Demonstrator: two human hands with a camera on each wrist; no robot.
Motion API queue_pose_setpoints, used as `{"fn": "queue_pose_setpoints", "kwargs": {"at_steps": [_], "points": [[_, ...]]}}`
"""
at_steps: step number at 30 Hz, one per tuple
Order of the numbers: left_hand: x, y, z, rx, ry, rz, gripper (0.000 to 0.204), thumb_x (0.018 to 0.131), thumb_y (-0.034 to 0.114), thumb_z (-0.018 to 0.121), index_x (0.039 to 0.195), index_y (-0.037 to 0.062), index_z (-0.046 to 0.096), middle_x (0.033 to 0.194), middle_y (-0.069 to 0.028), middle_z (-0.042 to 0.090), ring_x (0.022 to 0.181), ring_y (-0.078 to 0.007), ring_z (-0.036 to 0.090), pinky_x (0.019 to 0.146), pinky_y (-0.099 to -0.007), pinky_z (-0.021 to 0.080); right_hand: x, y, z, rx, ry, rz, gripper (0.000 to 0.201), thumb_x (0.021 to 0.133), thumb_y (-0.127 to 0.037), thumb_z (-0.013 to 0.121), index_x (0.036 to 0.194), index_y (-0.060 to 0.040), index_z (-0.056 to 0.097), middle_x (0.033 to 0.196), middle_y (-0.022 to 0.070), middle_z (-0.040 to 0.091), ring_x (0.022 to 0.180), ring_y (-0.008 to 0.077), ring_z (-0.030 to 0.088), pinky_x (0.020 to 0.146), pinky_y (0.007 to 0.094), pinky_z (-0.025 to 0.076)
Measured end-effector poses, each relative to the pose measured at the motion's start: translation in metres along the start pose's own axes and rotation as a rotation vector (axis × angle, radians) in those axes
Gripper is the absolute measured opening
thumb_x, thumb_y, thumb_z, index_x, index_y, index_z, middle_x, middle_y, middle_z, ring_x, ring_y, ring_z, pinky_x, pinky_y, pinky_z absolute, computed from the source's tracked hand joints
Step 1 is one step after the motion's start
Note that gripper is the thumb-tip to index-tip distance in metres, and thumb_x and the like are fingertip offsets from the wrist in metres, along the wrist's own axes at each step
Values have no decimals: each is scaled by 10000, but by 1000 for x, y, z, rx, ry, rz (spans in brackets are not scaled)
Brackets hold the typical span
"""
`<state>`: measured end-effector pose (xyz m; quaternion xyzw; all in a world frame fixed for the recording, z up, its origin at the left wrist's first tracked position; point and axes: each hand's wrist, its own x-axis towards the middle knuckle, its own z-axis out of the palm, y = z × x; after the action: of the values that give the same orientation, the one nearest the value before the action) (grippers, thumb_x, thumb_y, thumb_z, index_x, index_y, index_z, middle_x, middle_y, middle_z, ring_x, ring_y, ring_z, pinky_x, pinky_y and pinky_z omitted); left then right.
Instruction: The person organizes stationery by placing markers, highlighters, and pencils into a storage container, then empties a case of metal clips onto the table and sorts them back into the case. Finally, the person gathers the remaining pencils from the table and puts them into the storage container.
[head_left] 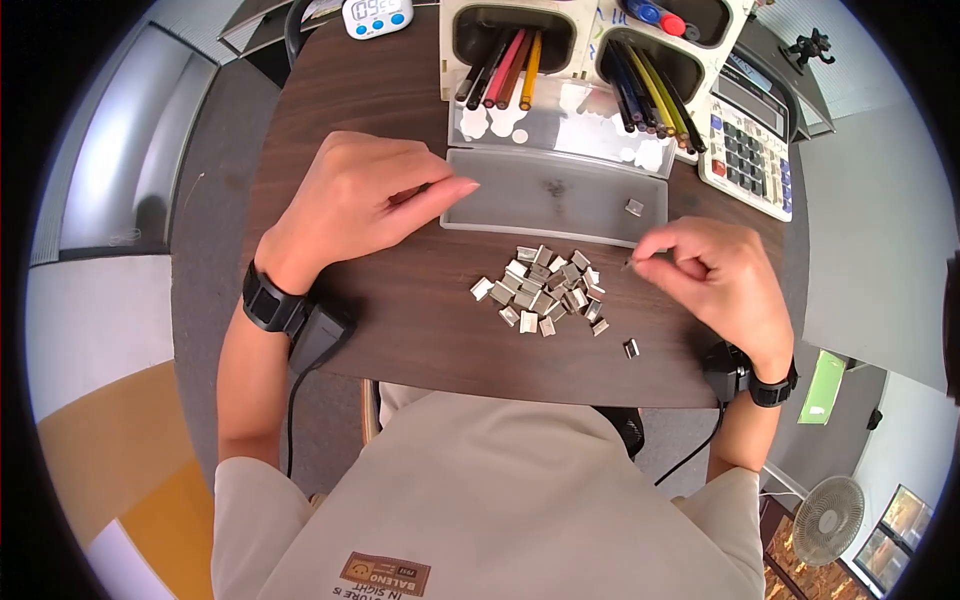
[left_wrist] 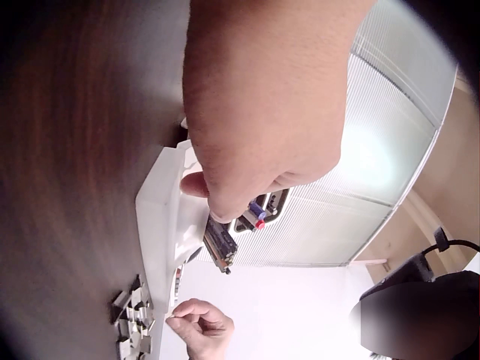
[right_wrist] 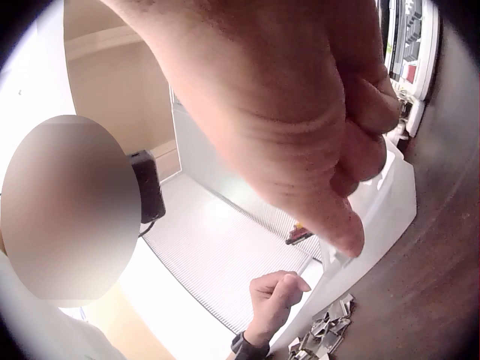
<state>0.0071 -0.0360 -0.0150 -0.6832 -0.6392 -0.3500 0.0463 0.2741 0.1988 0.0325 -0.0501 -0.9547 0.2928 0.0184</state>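
- My right hand point(head_left: 735, 285) pinched a metal clip point(head_left: 628, 264) near the open case point(head_left: 500, 205), beside the clip pile point(head_left: 543, 289)
- My left hand point(head_left: 355, 195) curled; I couldn't tell if it held anything
- So small a piece called for steady fingertips

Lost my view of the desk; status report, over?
Right hand pinching small metal piece beside case. Left hand over case's left end, apparently empty. One piece inside, loose pile in front. Path into case looks unobstructed.

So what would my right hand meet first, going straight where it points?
Your right hand would probably meet the pile of metal clips first, though its height above the table is unclear.
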Motion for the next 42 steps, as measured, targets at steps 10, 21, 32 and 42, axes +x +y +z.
{"fn": "queue_pose_setpoints", "kwargs": {"at_steps": [10, 21, 32, 42], "points": [[1, 0, -1, 8, -15, -2, 167, 887, 97, 828, 785, 19, 721, 633, -73, 596, 527, -233, 548, 495, -363, 382, -3, 2, -6, 29, 254, 88, 187, 831, -45, 855, 1009, -82, 811, 609, -9, 433, 532, 99, 357, 510, 308, 321], [-1, -3, 1, 6, -8, -11, 146, 889, 88, 827, 801, 18, 734, 631, -68, 595, 525, -225, 543, 495, -360, 380, -6, -10, -11, 119, -479, 78, 241, 823, -110, 835, 1033, -89, 718, 901, 55, 722, 752, 259, 671, 673, 389, 533], [-1, -4, 1, -5, 4, -15, 152, 891, 89, 825, 797, 17, 731, 627, -63, 595, 521, -227, 546, 492, -361, 382, -7, -7, -4, 109, -410, 4, 144, 835, -104, 810, 952, -68, 733, 860, 65, 702, 757, 278, 680, 668, 405, 532], [-1, -2, -1, 11, 7, -1, 156, 889, 97, 825, 792, 20, 730, 621, -68, 586, 516, -230, 537, 489, -364, 375, -3, -4, -4, 158, -391, -36, 135, 839, -89, 813, 942, -68, 729, 825, 70, 693, 723, 268, 659, 647, 398, 514]]}}
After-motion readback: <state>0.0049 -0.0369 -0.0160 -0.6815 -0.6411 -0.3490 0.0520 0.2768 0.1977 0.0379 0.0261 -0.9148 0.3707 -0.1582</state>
